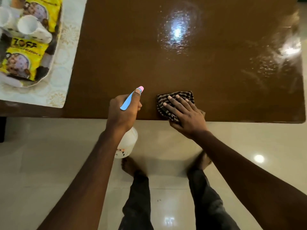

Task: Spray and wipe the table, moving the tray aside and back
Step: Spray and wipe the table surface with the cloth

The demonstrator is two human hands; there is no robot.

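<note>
Blue at the trigger and pink at the nozzle, the spray bottle (pixel 128 103) sits in the left grip (pixel 123 112), whose fingers curl round its neck, its white body hanging below the worktop's near edge. Just to the right, the right grip (pixel 186 117) lies with fingers straight and spread, pressing a dark checked cloth (pixel 176 96) flat on the brown worktop (pixel 116 55) at its near edge. Wet streaks (pixel 177 32) shine at upper centre and far right, and the tray (pixel 52 52), holding yellow packets (pixel 21 63) and white cups (pixel 29 27), stands on a cream placemat (pixel 66 67) at the upper left of the frame, well apart from both.
</note>
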